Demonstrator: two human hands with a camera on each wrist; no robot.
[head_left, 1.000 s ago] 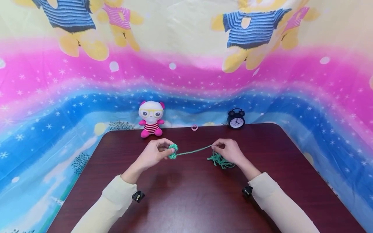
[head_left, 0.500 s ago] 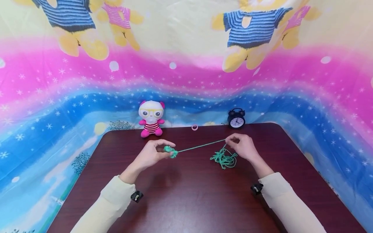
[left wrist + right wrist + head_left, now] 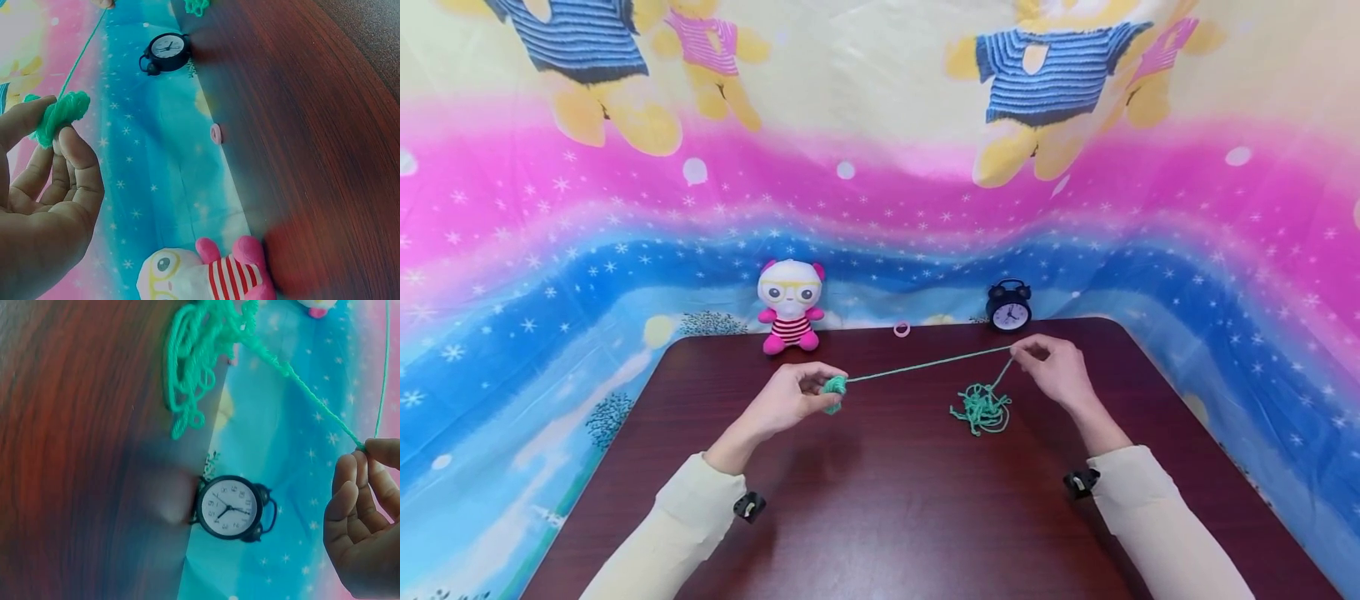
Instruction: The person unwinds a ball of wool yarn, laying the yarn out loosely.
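Observation:
My left hand (image 3: 786,398) pinches a small wound bundle of green yarn (image 3: 62,115) between thumb and fingers, above the left half of the table. A taut strand (image 3: 928,364) of the yarn runs from the bundle up to my right hand (image 3: 1058,371), whose thumb and fingertips pinch it. Below the right fingertips, a loose tangle of green yarn (image 3: 983,408) is linked to them by a short length of strand. In the right wrist view that tangle (image 3: 200,359) shows many loops, and the strand slants down to the pinching fingers (image 3: 345,503).
A panda plush (image 3: 790,307) sits at the back left of the dark brown table (image 3: 880,517). At the back edge lies a small pink ring (image 3: 902,330), and a black alarm clock (image 3: 1009,306) stands to its right. A printed cloth (image 3: 880,192) hangs behind.
My right hand has moved right and slightly up, drawing out a longer strand between the hands. The tangle now shows uncovered below it. My left hand has turned the bundle slightly.

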